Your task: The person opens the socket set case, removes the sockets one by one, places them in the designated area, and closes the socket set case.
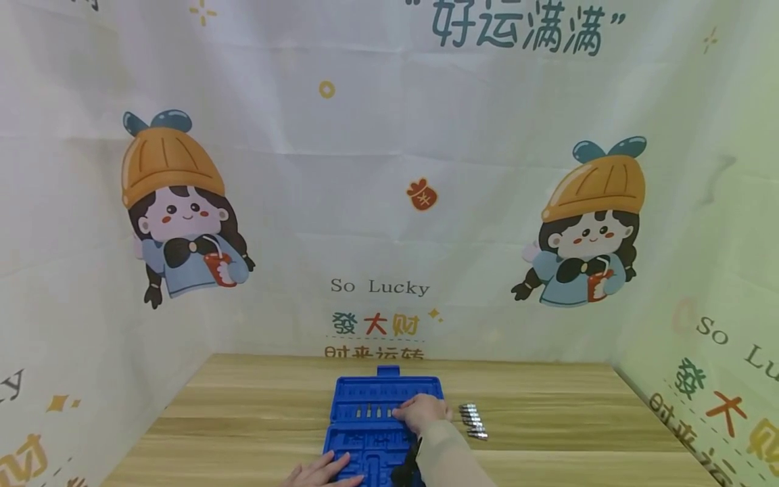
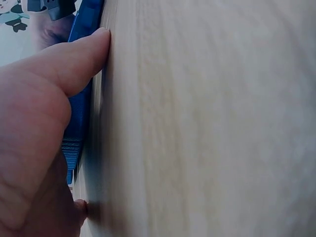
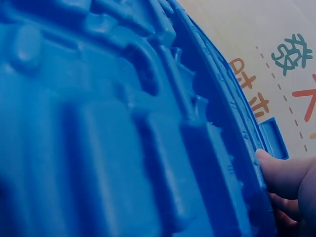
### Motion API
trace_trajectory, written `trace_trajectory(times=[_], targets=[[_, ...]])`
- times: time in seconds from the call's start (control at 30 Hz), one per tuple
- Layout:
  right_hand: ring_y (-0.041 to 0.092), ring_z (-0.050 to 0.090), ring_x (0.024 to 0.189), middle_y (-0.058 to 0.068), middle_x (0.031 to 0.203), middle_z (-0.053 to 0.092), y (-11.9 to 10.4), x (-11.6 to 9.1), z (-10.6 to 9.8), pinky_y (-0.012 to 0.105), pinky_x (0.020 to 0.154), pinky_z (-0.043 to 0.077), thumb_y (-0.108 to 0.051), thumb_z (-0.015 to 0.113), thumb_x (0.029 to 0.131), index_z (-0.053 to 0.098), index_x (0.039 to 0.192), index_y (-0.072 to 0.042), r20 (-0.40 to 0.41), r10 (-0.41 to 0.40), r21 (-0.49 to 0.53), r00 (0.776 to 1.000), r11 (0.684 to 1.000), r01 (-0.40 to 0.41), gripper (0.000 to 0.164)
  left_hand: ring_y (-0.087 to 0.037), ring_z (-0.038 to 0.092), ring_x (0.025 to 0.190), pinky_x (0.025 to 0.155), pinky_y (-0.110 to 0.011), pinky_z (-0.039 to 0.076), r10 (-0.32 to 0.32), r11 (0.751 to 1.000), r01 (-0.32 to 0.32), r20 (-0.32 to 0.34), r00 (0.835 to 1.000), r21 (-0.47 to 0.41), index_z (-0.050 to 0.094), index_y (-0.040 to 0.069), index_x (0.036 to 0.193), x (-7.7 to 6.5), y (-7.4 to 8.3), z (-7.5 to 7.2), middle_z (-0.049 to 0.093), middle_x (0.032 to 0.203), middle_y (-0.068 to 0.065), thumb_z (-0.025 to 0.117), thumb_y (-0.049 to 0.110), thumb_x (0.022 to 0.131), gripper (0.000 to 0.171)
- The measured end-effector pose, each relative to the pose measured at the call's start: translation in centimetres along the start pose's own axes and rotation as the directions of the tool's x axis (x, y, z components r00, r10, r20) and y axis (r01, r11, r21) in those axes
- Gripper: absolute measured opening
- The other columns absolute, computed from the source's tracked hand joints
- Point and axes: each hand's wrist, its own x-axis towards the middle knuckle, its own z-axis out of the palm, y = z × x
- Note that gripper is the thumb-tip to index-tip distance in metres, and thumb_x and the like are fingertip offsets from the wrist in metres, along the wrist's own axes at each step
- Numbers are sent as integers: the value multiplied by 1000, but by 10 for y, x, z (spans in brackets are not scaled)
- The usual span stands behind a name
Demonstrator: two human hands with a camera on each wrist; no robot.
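A blue plastic case (image 1: 390, 389) lies opened flat on the table, its moulded base toward me and its lid behind. Several small metal bits (image 1: 368, 410) stand in a row in the lid half. The fingertips of my right hand (image 1: 425, 411) come together at the bit at the right end of that row; the fingers partly cover it. In the right wrist view its thumb shows beside the case's far rim (image 3: 232, 103). My left hand (image 1: 319, 470) rests with extended fingers on the case's near left part. In the left wrist view its thumb lies along the case's side (image 2: 81, 116).
Several silver metal pieces (image 1: 472, 421) lie in a column on the wooden table (image 1: 566, 412), right of the case. A printed cloth backdrop (image 1: 389, 223) surrounds the table at the back and sides. The case's latch tab (image 1: 388, 370) points toward the backdrop.
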Motion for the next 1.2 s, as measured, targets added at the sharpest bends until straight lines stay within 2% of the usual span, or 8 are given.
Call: trace_trajectory(times=[0.33,0.47,0.63,0.8,0.93,1.2], targets=[[50,37,122,11,115,66,-4,0,-9,63,106,16,-23,77,82,76,86,-16,99,24,-36,995,999,-21,8,-33,43,132,87,-78,27,1,1000,-1,5,1000,-21,49,54,133,-1,0,0,46,145,8,45,64,92,42],[51,33,125,13,117,65,-5,0,-11,64,106,13,-16,78,80,76,87,-13,98,37,20,995,999,-39,8,-33,43,132,86,-79,27,6,1000,-7,-19,1000,-23,50,53,133,-2,0,1,46,145,7,45,63,92,42],[51,23,132,15,116,64,-3,3,-9,64,108,6,-8,78,78,74,85,-10,89,59,118,994,991,-70,8,-35,41,133,87,-79,25,-1,999,1,-3,1000,-43,49,53,134,-1,-2,0,45,146,7,46,62,92,43],[51,25,132,11,113,66,0,5,-6,63,108,8,-14,79,79,75,84,-14,77,56,69,995,996,-61,6,-35,42,133,89,-78,25,-28,999,29,19,999,-45,50,54,132,2,-3,1,46,145,7,45,64,91,42],[49,30,130,9,108,67,-1,1,-5,63,108,11,-18,79,79,74,80,-16,53,54,45,997,997,-57,5,-35,43,132,89,-78,26,-37,999,37,6,999,-26,51,55,131,3,-5,5,48,144,7,45,65,91,42],[55,25,131,11,112,65,1,2,-5,66,107,6,-20,77,82,76,87,-17,13,32,170,999,985,-34,6,-33,44,131,88,-78,27,-31,999,31,-37,999,-14,51,56,130,1,-3,6,48,143,9,45,65,91,41]])
